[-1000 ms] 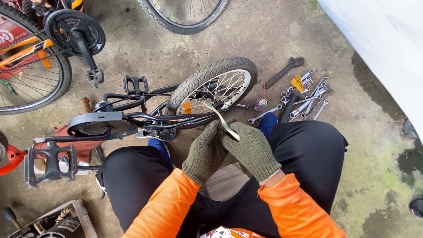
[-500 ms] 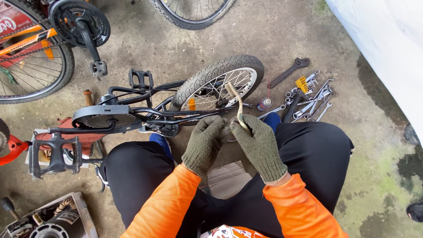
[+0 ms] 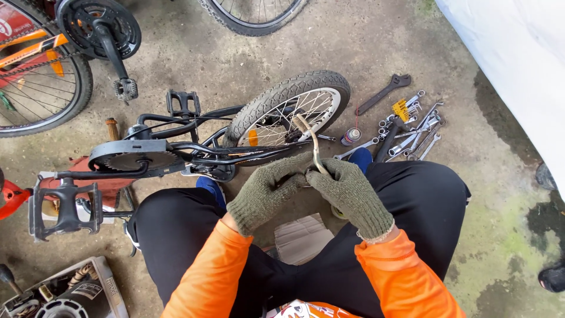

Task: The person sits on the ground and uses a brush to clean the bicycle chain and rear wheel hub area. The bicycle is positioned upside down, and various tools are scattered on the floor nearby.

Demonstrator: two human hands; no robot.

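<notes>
Lever (image 3: 313, 144), a thin curved metal bar, sits pinched between my gloved hands over my lap: left hand (image 3: 268, 191) closed at its base, right hand (image 3: 348, 191) wrapped around it. I'd keep both grips firm and low, steering its tip clear of the small wheel (image 3: 286, 106) and the spanners (image 3: 412, 126) on the floor beyond.

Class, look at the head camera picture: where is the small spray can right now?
The small spray can stands on the concrete floor, right of the small bike's rear wheel and left of the pile of wrenches, beyond the gloved right hand.
</notes>
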